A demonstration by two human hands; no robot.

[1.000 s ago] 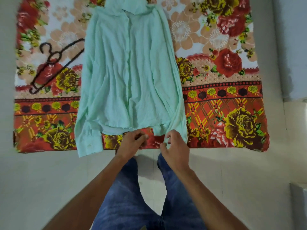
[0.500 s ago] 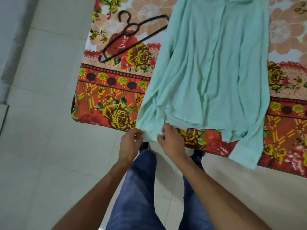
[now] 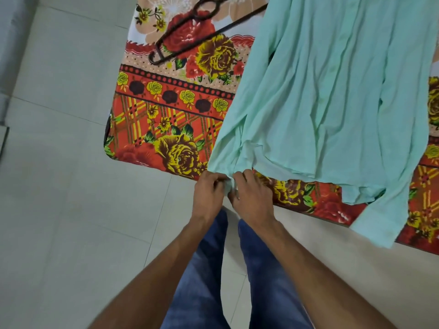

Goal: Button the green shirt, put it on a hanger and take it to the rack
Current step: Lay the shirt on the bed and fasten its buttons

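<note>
The mint-green shirt (image 3: 332, 91) lies spread front-up on a floral cloth (image 3: 171, 129), with its collar out of view past the top edge. Its left sleeve runs down to the cloth's near edge. My left hand (image 3: 209, 195) and my right hand (image 3: 251, 198) are side by side there, both pinching that sleeve's cuff (image 3: 229, 184) between the fingers. The other sleeve hangs off the near edge at the lower right. A dark hanger (image 3: 190, 36) rests on the cloth to the left of the shirt, untouched.
The cloth covers a low flat surface on a pale tiled floor (image 3: 59, 210). My legs in blue jeans (image 3: 202, 281) stand at the near edge. A grey wall or furniture edge (image 3: 9, 43) runs along the far left.
My hands left the shirt's bottom hem and shifted to the left sleeve's cuff, which both now pinch closer together. The view swung left, so the shirt sits at the right.
</note>
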